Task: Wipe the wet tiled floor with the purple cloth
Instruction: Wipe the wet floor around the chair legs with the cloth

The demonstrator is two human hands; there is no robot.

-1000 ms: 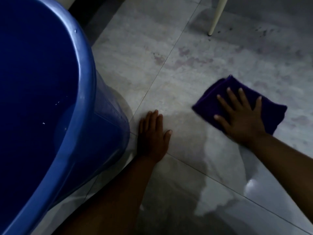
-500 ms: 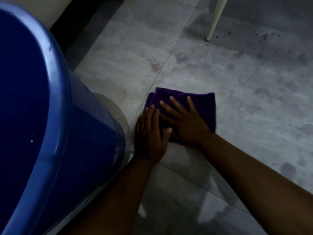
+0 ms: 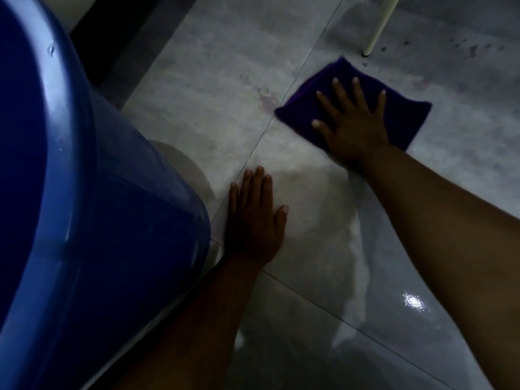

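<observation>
A folded purple cloth (image 3: 399, 114) lies flat on the grey tiled floor (image 3: 213, 88) at the upper right. My right hand (image 3: 351, 128) presses down on it with fingers spread, palm covering its near half. My left hand (image 3: 253, 220) rests flat on the bare tile beside the blue tub, fingers together, holding nothing. A wet, shiny patch (image 3: 351, 277) spreads over the tiles between my two arms and toward the near edge, with a bright glint of light in it.
A large blue plastic tub (image 3: 84, 220) fills the left side, close to my left hand. A thin white furniture leg (image 3: 378, 26) stands on the floor just beyond the cloth. Dark spots (image 3: 472, 49) mark the tile at the far right.
My right hand has slid the cloth away from my left hand, to the right and farther out toward the white leg. My left hand has stayed planted on the tile.
</observation>
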